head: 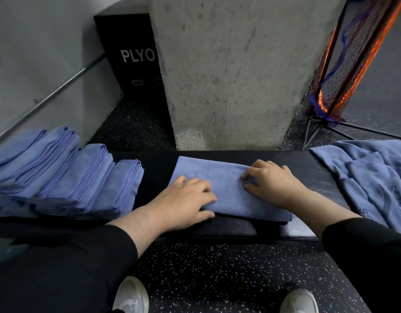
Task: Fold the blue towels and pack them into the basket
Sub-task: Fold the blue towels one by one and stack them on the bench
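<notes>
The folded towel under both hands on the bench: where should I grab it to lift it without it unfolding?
Grip the folded towel by its two short ends, left hand from the left, right hand from the right. It lies flat and long across the bench, so pinching all layers at each end should keep the fold.

The loose towels (373,177) run off the right edge; the folded stack (59,177) off the left.

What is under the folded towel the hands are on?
The folded towel lies on the black bench, with the left hand and right hand on top. Anything between towel and bench is covered.
</notes>
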The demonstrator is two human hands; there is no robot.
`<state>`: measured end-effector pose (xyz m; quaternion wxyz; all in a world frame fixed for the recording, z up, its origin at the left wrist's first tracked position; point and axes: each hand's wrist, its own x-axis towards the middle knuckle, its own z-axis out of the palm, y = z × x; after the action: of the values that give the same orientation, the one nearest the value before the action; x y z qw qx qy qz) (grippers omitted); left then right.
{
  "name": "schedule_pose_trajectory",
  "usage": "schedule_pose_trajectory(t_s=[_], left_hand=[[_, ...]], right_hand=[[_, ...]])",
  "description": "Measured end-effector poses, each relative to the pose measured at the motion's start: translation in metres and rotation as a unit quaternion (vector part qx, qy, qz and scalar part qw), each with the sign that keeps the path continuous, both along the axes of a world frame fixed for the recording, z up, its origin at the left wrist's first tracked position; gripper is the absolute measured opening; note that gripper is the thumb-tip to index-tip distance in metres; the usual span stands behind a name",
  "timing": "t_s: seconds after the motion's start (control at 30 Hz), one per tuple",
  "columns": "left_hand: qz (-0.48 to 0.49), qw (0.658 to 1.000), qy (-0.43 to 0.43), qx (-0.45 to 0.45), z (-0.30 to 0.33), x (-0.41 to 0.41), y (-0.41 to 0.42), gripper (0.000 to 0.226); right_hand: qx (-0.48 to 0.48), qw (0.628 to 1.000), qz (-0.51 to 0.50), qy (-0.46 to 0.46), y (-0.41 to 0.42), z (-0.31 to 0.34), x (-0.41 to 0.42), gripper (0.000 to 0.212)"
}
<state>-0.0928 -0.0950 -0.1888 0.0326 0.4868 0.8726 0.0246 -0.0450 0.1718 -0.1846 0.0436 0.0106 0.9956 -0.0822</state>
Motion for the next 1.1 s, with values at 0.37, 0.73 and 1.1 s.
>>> schedule_pose_trajectory(t_s=[0.37,0.73,1.1], left_hand=[[0.198,0.98,0.004,-0.031,0.012,-0.028,-0.004,0.046],[0.189,0.979,-0.01,-0.074,0.012,-0.013,0.007,0.038],[0.2,0.975,-0.095,-0.028,0.014,-0.037,-0.009,0.05]], right_hand=[[-0.005,0.999,0.026,0.033,0.002,-0.001,0.008,0.017],[-0.109,0.993,0.042,0.007,0.004,-0.003,0.007,0.016],[-0.155,0.978,0.14,-0.003,-0.015,-0.004,0.027,0.02]])
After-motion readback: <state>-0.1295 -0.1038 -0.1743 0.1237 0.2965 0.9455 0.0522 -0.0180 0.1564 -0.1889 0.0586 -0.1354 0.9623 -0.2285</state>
